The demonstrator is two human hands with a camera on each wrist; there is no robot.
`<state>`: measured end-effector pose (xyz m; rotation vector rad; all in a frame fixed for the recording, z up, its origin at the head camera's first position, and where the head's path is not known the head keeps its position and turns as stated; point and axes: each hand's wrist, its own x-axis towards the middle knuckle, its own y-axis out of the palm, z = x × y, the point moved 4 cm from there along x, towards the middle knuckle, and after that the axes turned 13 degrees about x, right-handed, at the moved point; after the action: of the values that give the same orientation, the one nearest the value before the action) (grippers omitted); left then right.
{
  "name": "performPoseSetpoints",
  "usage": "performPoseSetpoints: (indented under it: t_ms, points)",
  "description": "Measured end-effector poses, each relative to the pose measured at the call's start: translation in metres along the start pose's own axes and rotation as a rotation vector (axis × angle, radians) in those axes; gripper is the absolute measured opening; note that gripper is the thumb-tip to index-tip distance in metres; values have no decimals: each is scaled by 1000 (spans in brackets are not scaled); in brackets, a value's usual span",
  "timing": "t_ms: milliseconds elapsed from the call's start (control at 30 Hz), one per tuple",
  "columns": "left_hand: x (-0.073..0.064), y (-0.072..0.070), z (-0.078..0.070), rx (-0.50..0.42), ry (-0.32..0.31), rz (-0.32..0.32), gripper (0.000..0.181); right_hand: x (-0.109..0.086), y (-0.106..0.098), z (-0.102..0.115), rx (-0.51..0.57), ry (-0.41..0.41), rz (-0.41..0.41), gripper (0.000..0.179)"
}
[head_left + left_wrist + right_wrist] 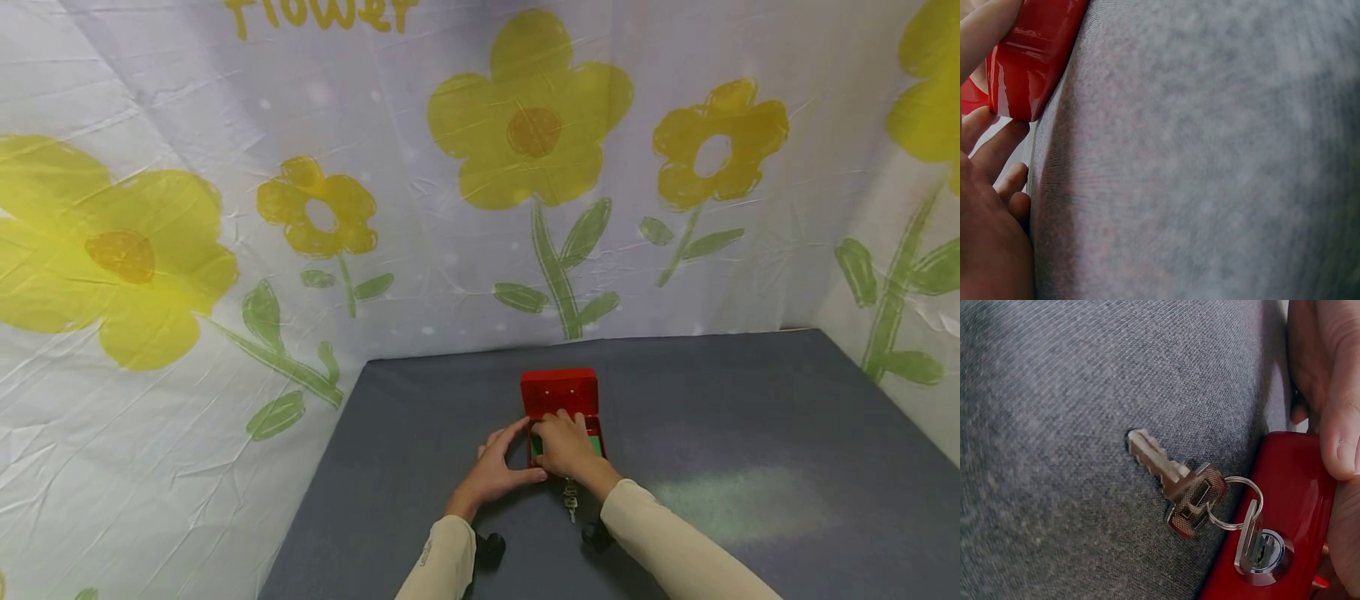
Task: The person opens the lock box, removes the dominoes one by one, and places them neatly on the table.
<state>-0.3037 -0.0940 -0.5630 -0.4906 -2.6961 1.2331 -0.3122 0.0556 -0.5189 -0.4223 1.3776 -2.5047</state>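
A small red metal box [559,393] stands on the table with its lid raised and something green [596,444] inside. My left hand [493,475] holds the box at its left side, thumb at the front corner. In the left wrist view its fingers [1002,145] touch the glossy red wall. My right hand [564,442] reaches over the front edge into the box. Its fingertips point down inside, and what they touch is hidden. One key [1249,540] sits in the front lock [1266,556]; a second key [1179,487] hangs from it by a ring [1254,487].
The box rests on a dark grey table [712,400]. Behind it hangs a white cloth [420,275] printed with yellow flowers. Black wrist-worn parts [490,550] sit below both forearms, close to the tabletop.
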Motion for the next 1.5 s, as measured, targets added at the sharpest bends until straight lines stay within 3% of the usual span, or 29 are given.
performPoseSetpoints:
  t_ms: [967, 1500]
  points:
    - [2, 1, 1, 15, -6, 5, 90, -7, -10, -1, 88, -92, -33, 44]
    - [-1, 1, 3, 3, -17, 12, 90, -14, -16, -4, 118, -95, -47, 43]
